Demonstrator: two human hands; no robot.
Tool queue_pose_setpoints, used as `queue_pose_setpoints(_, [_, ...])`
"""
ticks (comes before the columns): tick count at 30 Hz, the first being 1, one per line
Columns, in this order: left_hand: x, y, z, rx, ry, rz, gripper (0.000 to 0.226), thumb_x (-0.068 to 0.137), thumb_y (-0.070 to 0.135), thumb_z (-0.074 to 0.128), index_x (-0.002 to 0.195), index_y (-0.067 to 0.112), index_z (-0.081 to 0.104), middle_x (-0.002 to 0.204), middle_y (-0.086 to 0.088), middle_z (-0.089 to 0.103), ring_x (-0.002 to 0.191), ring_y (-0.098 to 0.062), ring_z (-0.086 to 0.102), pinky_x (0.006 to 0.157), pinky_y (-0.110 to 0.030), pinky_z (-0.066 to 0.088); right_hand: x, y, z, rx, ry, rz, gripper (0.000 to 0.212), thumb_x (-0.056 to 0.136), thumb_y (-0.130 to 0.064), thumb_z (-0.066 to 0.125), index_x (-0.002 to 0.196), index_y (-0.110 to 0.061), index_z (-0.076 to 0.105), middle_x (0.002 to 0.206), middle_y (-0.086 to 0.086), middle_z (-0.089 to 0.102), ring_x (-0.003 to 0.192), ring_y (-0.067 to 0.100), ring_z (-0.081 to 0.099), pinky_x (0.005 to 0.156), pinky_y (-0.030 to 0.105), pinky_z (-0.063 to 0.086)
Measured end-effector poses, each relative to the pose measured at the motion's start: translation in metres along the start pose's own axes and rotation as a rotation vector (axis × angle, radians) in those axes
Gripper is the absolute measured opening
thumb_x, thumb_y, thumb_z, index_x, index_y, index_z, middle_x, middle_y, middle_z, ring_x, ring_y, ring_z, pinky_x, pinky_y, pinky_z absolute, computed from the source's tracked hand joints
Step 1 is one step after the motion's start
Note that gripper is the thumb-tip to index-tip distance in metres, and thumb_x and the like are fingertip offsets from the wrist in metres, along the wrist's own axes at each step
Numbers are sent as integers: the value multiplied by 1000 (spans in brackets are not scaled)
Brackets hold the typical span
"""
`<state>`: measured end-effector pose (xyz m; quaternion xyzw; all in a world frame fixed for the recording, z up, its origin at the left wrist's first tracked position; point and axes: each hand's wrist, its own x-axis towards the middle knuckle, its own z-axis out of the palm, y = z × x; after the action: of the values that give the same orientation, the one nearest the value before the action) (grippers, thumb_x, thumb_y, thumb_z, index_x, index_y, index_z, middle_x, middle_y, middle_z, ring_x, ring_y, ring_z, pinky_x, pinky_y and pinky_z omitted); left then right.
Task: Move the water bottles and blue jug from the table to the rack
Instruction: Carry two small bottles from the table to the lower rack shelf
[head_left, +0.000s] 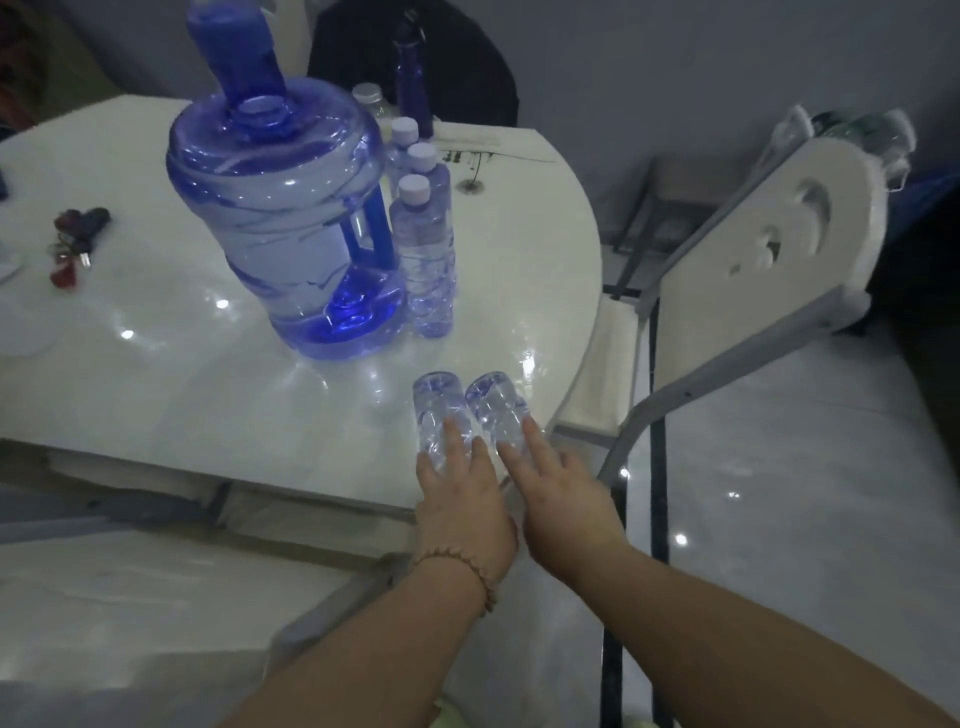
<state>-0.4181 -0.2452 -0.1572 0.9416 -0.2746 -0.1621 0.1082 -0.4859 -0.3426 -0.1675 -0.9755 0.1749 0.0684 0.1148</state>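
Both hands are closed around bottles: the left hand (457, 483), a beaded bracelet at its wrist, grasps one clear ribbed plastic water bottle (435, 410), and the right hand (556, 483) grasps a second clear water bottle (493, 405) just beside it. Each bottle is tipped with its base pointing away from the person, over the near right edge of the glossy white round table (156, 395); whether the bottles touch the tabletop I cannot tell.

Further in, toward the middle of the table, the large translucent blue plastic jug (275, 218) stands upright, with a row of capped clear water bottles (423, 249) touching its right side and running toward the far edge. A slim dark blue bottle (413, 78) stands at the far edge. A bunch of keys (72, 244) lies near the left edge. A white chair (779, 249) stands just off the right edge.

No rack is clearly visible, so the carry route is uncertain. The likeliest trouble is slippage, since thin ribbed plastic flexes under fingers and the held bottles sit close enough to knock together. Swinging right could also clip the chair back.
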Motion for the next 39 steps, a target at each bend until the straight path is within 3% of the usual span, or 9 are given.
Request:
queue_pose_setpoints(5, [-38, 54, -10, -2, 96, 109, 82, 79, 23, 60, 145, 24, 11, 154, 0, -18, 137, -35, 1, 109, -40, 27, -51, 46, -31, -19, 98, 20, 84, 84, -9, 52, 147, -30, 2, 158, -1, -12, 131, 31, 26, 88, 40, 49])
queue_pose_setpoints(8, [-63, 116, -15, 114, 250, 288, 80, 78, 26, 60, 145, 15, 17, 155, -12, 6, 140, -33, -1, 114, -48, 15, -93, 89, -60, 14, 222, 47, 79, 84, -10, 54, 147, -29, 10, 159, 1, 1, 135, 29, 24, 93, 41, 48])
queue_pose_setpoints(13, [-98, 245, -13, 172, 491, 469, 76, 63, 25, 70, 130, 1, 44, 135, -21, 47, 133, -37, 32, 103, -57, 34, -163, 183, -110, 36, 393, 71, 73, 83, -14, 62, 147, -21, 27, 157, 8, 13, 135, 34, 29, 95, 42, 47])
queue_pose_setpoints(18, [-102, 388, 7, 124, 417, 492, 80, 83, 40, 53, 147, 14, 13, 156, -9, 5, 142, -29, -5, 115, -48, 8, -223, 304, -166, -19, 454, 194, 75, 88, -24, 56, 149, -27, 12, 159, 2, -2, 140, 28, 17, 104, 36, 38])
queue_pose_setpoints(22, [-99, 471, 15, 109, 415, 616, 80, 80, 33, 59, 146, 14, 17, 155, -9, 10, 142, -25, -10, 114, -49, 7, -245, 378, -193, -7, 464, 281, 75, 88, -24, 55, 148, -28, 10, 159, 0, -5, 138, 26, 18, 106, 34, 35])
queue_pose_setpoints(27, [-63, 542, 35, 92, 371, 646, 84, 83, 31, 57, 147, 14, 5, 156, -9, -5, 141, -24, -14, 115, -43, -4, -235, 453, -206, 47, 470, 376, 77, 84, -19, 58, 146, -32, 13, 159, -3, -1, 135, 25, 24, 96, 34, 44])
queue_pose_setpoints(32, [11, 610, 63, 126, 367, 727, 81, 85, 29, 57, 146, 9, 9, 156, -11, 4, 141, -23, -12, 115, -45, -2, -182, 542, -207, 88, 447, 440, 78, 84, -23, 61, 146, -34, 15, 159, -4, 1, 134, 23, 26, 93, 34, 46])
queue_pose_setpoints(35, [71, 653, 88, 102, 279, 711, 81, 87, 34, 55, 147, 13, 5, 156, -8, -4, 140, -23, -14, 115, -42, -2, -138, 600, -204, 91, 416, 484, 78, 84, -25, 61, 145, -35, 14, 158, -5, 1, 133, 22, 27, 92, 31, 45])
queue_pose_setpoints(39, [165, 718, 111, 43, 111, 637, 87, 85, 36, 59, 148, 22, 2, 156, -1, -11, 141, -27, -8, 115, -44, 14, -72, 685, -214, 111, 344, 520, 76, 84, -24, 59, 145, -35, 14, 158, -7, -2, 130, 21, 31, 91, 30, 44])
